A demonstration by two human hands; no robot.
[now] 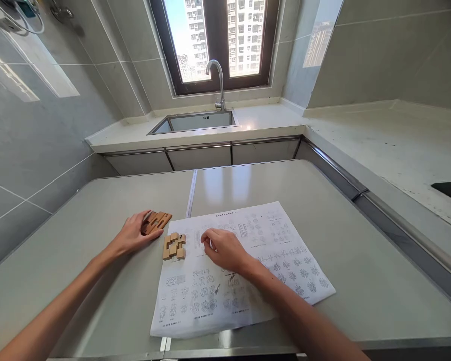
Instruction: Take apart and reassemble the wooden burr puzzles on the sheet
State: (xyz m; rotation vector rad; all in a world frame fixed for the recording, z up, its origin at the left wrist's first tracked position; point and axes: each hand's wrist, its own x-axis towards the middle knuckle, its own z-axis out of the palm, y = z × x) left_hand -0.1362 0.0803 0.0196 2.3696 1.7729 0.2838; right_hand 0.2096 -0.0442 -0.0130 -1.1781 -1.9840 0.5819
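The paper [218, 273] worries me most: it lies loose on the counter [361, 291], and the right hand [225, 248] is over it with the forearm crossing it. If that arm drags, the sheet could slide and carry the pale wooden blocks [174, 249] along, since they sit right at its left edge. They look like small pieces fitted together, so a knock might shift or part them. The left hand [132, 234] could give that knock; its thumb points their way, just above them. It grips the brown wooden piece [157, 222] between fingers and thumb, beside the paper's upper left corner. A careless tilt could let that piece slip and drop onto the blocks. The right hand's fingers are curled inward; I cannot tell whether they pinch anything small.

As for containers, there is the sink [199, 120] under the window [218, 45], with a tap [221, 82] standing behind it. From here I see its inner wall but not its bottom. The cupboard fronts [199, 158] below hide whatever is inside.
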